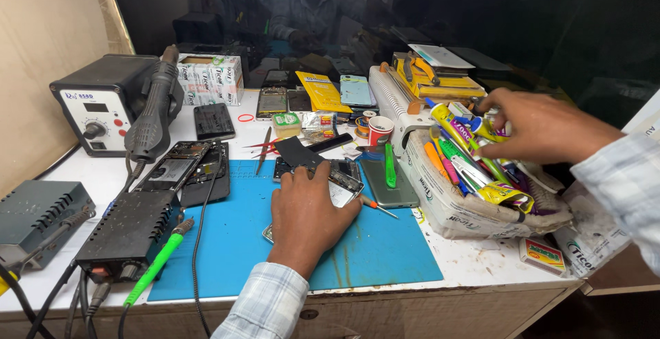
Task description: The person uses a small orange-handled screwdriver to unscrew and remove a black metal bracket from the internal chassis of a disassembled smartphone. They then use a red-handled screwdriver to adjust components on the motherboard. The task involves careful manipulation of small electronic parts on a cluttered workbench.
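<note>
While left hand (304,212) presses flat, fingers spread, on opened phone (330,184), right hand (543,127) reaches, loosely curled, into tool box (467,216).

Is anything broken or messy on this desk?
Yes. The phone under the left hand lies opened up, insides showing. The torn box that the right hand reaches into sags, overstuffed with tubes. The blue mat is stained.

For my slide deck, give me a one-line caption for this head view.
Left hand pins an opened phone on a blue mat; right hand reaches into a tool box.
</note>
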